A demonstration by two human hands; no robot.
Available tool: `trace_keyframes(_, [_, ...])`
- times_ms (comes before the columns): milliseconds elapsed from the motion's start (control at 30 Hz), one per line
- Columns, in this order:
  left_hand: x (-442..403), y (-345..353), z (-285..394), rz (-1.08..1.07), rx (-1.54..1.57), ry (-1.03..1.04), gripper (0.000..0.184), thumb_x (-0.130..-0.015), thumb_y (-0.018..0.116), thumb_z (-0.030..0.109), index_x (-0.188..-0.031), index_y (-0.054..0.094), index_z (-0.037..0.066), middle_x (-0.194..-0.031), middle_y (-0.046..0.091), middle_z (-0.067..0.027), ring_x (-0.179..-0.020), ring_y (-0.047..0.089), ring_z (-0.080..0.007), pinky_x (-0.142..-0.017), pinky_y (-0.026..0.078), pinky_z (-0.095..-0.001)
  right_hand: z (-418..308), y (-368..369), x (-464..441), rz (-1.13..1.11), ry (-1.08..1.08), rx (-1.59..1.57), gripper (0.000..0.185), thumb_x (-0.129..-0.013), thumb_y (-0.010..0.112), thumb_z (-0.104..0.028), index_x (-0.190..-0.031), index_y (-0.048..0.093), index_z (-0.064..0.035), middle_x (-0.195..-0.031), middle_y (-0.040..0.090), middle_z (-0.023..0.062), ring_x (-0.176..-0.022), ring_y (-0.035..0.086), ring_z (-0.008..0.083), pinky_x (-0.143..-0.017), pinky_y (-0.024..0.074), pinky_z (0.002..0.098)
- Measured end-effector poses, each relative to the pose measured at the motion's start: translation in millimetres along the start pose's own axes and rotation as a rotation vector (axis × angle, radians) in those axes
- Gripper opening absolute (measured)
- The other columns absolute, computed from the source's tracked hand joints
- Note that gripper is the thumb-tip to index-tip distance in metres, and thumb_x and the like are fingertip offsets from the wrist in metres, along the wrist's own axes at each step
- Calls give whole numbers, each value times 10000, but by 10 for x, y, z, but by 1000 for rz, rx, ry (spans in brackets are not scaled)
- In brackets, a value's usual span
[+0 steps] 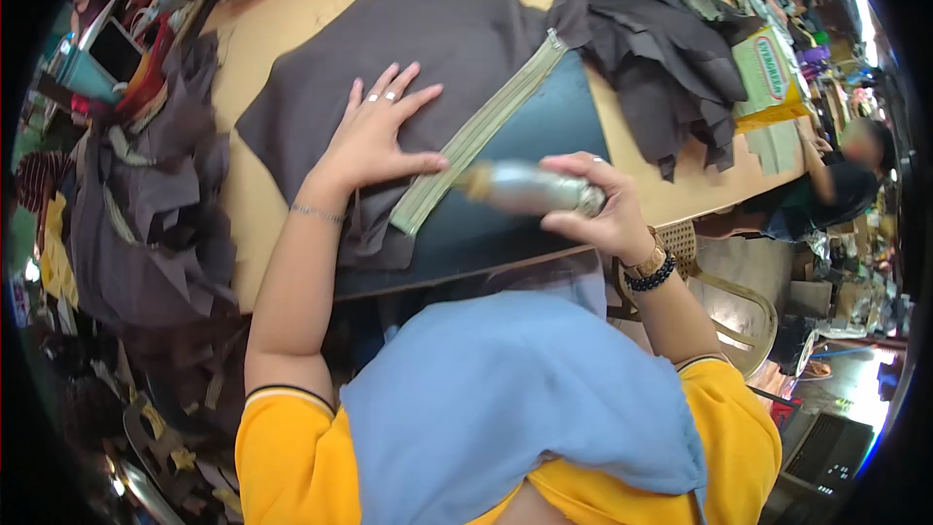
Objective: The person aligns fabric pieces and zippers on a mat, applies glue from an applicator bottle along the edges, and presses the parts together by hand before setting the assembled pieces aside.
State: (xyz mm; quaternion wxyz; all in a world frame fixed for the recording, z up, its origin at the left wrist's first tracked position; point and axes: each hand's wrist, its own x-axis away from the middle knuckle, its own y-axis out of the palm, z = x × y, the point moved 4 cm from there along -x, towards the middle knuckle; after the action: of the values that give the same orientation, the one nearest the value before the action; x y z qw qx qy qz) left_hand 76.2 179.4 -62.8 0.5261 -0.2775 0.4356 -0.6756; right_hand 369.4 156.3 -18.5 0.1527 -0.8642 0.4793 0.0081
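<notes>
My left hand [382, 126] lies flat with spread fingers on a large dark brown sheet of material [408, 19]. Its thumb reaches the edge of an olive-green zipper strip [496, 115], which runs diagonally along the sheet's edge. My right hand [607, 204] is wrapped round a silvery bottle [530, 189], blurred by motion. The bottle lies nearly sideways, its narrow yellowish end pointing left over the strip's lower part. Beneath the strip, a dark blue-green board [554, 126] shows on the table.
More dark brown pieces are heaped at the table's [262, 224] back right [641, 49] and left side [146, 204]. A green and yellow Evergreen packet [768, 78] stands at the right. Another person [846, 175] sits beyond the right edge, near a chair [734, 301].
</notes>
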Motion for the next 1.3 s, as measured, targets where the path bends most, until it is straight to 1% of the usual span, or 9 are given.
trace_keyframes(100, [0,-6,4,-10,10,-12,969,-655,800,639,-1470,514,198,-1613,323,-158,-1522,209,-360,-1209,97,-621,370,-594,145,444,198,-74,481,-840,815,-130,-1250,645,55,-1163,693,86,-1037,615,101,-902,512,280])
trace_keyframes(133, [6,-12,5,-14,18,-12,975,-655,799,643,-1470,514,190,-1612,321,-164,-1523,206,-362,-1208,94,-623,403,-777,176,555,110,161,494,-849,807,-172,-1264,645,42,-1142,714,114,-1032,647,145,-913,516,305])
trace_keyframes(300, [17,-24,7,-17,27,-6,977,-648,782,680,-1450,540,177,-1607,323,-179,-1516,214,-383,-1209,97,-623,635,-1135,478,552,226,808,484,-836,803,-184,-1249,659,26,-1153,710,142,-1063,660,263,-943,503,354])
trace_keyframes(400, [24,-54,47,-22,31,-14,971,-649,783,682,-1445,547,180,-1605,330,-174,-1514,222,-385,-1208,102,-630,277,-1059,344,616,-145,873,451,-829,801,-184,-1212,679,18,-1171,680,155,-1127,618,285,-982,477,362])
trace_keyframes(467, [36,-63,59,-20,31,-22,970,-646,780,693,-1441,552,187,-1607,330,-169,-1517,222,-373,-1207,100,-632,-519,-889,224,627,-249,446,383,-844,767,-150,-1180,680,14,-1216,640,170,-1183,576,306,-1019,452,383])
trace_keyframes(500, [27,-55,56,-22,23,-21,967,-646,777,698,-1440,554,192,-1608,330,-167,-1518,223,-367,-1207,100,-632,-985,-780,293,547,-556,410,340,-845,657,-18,-1184,635,12,-1131,663,140,-1071,597,237,-971,458,345])
trace_keyframes(633, [3,-8,39,-12,-5,-27,909,-691,751,691,-1436,558,207,-1604,344,-152,-1517,234,-354,-1208,113,-627,-2277,-456,644,209,-1377,-101,284,-872,682,-110,-1154,676,-74,-1140,686,47,-1101,606,167,-996,453,324])
trace_keyframes(800, [40,-27,49,23,-3,-31,819,-760,716,668,-1421,568,209,-1599,361,-136,-1512,249,-351,-1206,129,-627,-2656,-251,787,100,-1724,-409,215,-906,713,-226,-1116,726,-181,-1151,715,-71,-1140,618,79,-1026,447,299])
trace_keyframes(1300, [27,-41,87,23,-1,-61,787,-794,724,623,-1422,563,177,-1597,360,-138,-1514,253,-331,-1217,125,-607,-2702,-335,695,-78,-1524,-484,199,-831,775,-116,-1021,718,-127,-1043,704,-4,-1000,637,138,-891,489,306])
